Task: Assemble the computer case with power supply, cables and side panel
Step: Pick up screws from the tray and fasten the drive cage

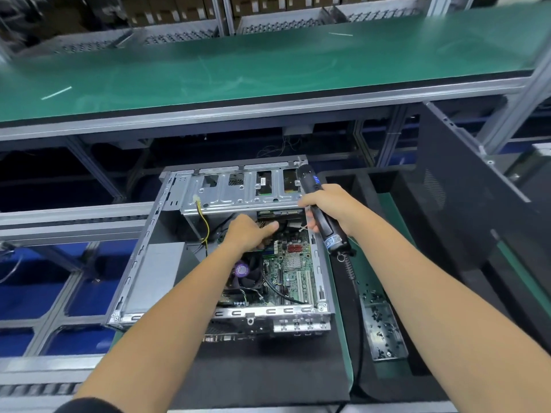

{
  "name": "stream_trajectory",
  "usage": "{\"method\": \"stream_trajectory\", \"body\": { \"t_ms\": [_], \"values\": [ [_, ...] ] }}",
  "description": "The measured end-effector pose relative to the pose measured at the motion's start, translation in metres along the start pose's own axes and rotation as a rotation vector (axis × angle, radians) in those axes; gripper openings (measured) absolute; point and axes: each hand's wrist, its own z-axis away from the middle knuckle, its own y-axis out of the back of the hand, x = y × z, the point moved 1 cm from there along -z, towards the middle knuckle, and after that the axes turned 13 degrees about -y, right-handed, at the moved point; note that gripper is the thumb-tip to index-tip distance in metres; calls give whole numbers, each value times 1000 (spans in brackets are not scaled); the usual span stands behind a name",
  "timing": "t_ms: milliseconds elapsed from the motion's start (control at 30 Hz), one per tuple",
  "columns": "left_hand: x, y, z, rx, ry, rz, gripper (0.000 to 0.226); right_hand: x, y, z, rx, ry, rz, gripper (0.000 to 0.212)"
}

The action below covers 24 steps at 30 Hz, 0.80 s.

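Near the middle of the bench, the open grey sheet-metal computer case [167,234] lies on its side on a black mat [262,371], green motherboard [293,263] facing up so you can reach in. Your left hand [249,232] reaches under the perforated steel drive cage [238,190], fingers curled around dark cables [275,228], probably to route them. Your right hand [325,204] wraps tightly round the black electric screwdriver [320,210], keeping it ready. A dark side panel [465,186] leans at right, not yet fitted.
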Motion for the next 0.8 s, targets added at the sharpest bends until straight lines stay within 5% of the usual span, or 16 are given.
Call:
{"method": "stream_trajectory", "body": {
  "t_ms": [233, 433, 633, 800],
  "values": [
    [54, 17, 21, -96, -388, -26, 52, 36, 34, 22, 36, -23, -118, 14],
    [147, -45, 32, -241, -634, -109, 35, 88, 82, 38, 180, -86, -177, 18],
    [184, -136, 39, -439, -485, -635, 16, 142, 120, 41, 202, -143, -101, 18],
    [178, -198, 41, -424, -333, -751, 9, 178, 144, 37, 141, -188, -86, 21]
  ]
}}
